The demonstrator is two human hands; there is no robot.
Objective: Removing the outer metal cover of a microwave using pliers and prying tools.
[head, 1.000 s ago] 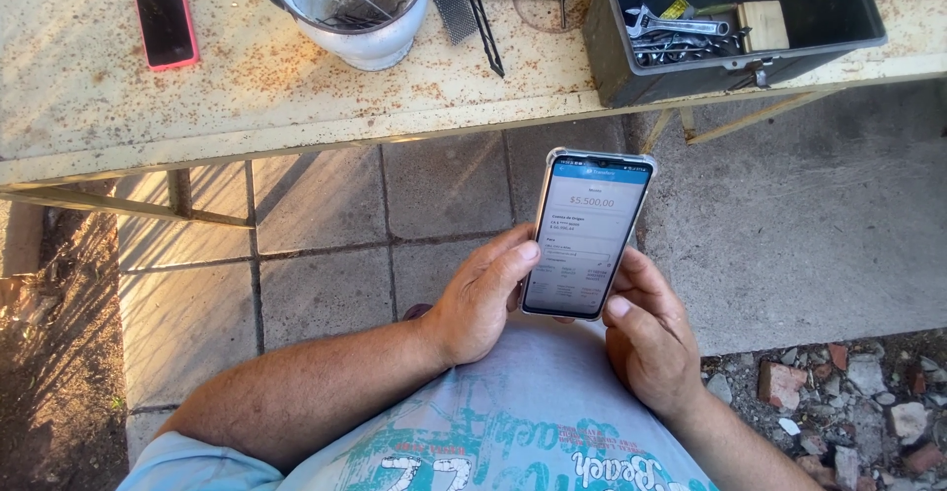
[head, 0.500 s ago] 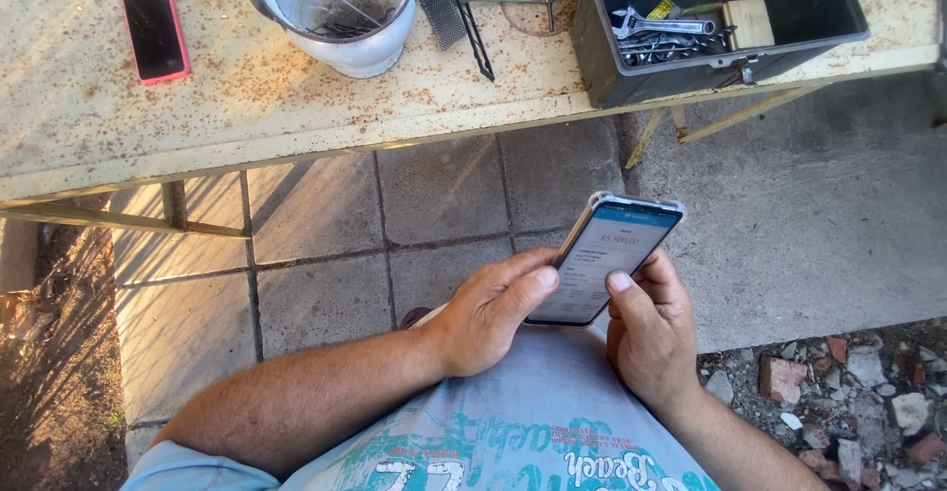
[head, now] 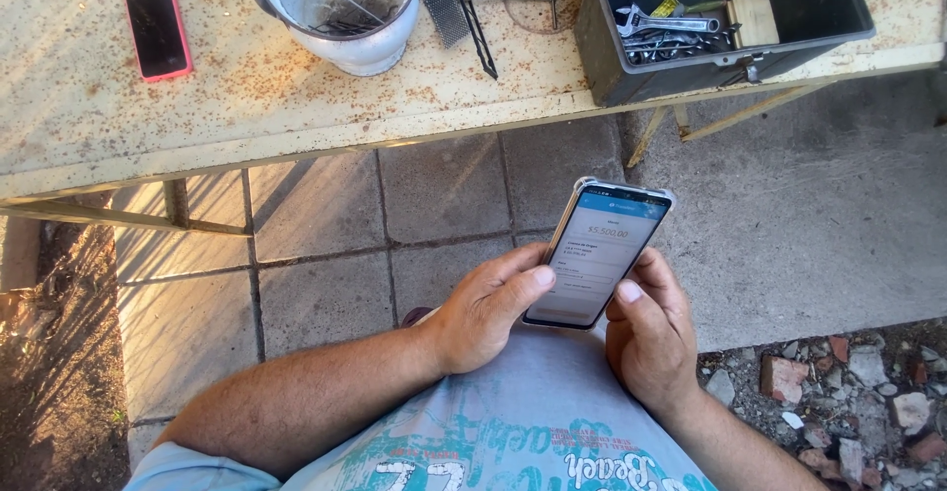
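since the earlier frame the phone has tilted and dropped closer to the body, held at its edges between the left hand and right hand, both wrapped around it. held over paving, below the rusty surface, it could likely slip and crack.

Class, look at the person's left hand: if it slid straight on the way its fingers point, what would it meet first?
The left hand points right, with its thumb already on the lit smartphone. Past that it would probably meet the right hand holding the phone's other edge, though depth is uncertain.
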